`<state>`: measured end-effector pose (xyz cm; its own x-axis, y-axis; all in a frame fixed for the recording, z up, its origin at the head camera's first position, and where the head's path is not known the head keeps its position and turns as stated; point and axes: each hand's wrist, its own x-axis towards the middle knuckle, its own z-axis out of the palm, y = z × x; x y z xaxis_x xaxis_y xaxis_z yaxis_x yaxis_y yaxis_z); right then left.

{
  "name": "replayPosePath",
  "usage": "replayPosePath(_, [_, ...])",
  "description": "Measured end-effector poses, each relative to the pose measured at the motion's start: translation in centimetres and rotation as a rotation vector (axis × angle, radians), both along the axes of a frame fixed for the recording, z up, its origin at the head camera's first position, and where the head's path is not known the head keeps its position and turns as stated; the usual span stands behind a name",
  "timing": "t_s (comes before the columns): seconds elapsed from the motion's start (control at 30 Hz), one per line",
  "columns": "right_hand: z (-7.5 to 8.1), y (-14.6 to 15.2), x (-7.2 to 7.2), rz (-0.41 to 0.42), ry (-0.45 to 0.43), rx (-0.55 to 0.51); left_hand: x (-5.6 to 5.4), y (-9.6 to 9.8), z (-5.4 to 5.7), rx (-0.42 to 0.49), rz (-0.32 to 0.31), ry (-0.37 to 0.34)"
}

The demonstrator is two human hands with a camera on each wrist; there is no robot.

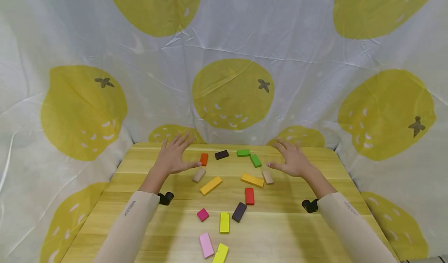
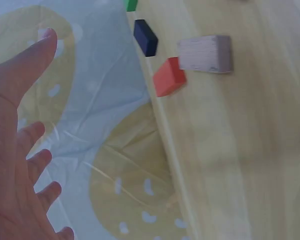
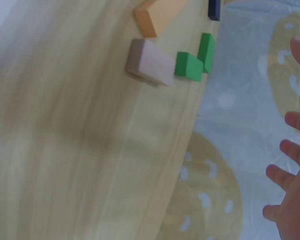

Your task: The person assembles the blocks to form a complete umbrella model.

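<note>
Fingers spread, my left hand (image 1: 174, 156) hovers over the far left of the table, its thumb overlapping the orange-red block (image 1: 204, 159) in the head view. A bare wooden block (image 1: 199, 175) lies just below that thumb. On the other side my right hand (image 1: 291, 159) is spread in the same way and holds nothing. Its thumb points toward a green block (image 1: 256, 161) and a second bare wooden block (image 1: 267, 177). Another green block (image 1: 243, 153) and a black block (image 1: 221, 154) lie along the far edge between the hands.
Nearer on the wooden table (image 1: 115, 224) lie orange blocks (image 1: 211, 185), a red block (image 1: 249, 196), a dark block (image 1: 239, 212), a magenta block (image 1: 202, 215), yellow blocks (image 1: 224, 222) and a pink block (image 1: 206, 245). A lemon-print curtain (image 1: 231, 41) hangs behind.
</note>
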<state>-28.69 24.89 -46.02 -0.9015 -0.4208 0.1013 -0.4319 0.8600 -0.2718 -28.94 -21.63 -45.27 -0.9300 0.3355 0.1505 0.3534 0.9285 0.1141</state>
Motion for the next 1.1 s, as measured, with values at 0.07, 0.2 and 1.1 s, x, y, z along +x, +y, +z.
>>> replayPosePath(0.07, [-0.6, -0.3, 0.5, 0.008, 0.004, -0.014, 0.4, -0.2, -0.8, 0.017, -0.001, 0.002])
replayPosePath(0.2, [-1.6, -0.9, 1.5, 0.025, 0.013, -0.060, 1.3, -0.6, -2.1, 0.051, -0.008, -0.004])
replayPosePath(1.1, [-7.7, -5.1, 7.8, 0.138, -0.078, -0.189, 6.8, 2.3, -8.3, 0.349, -0.084, -0.062])
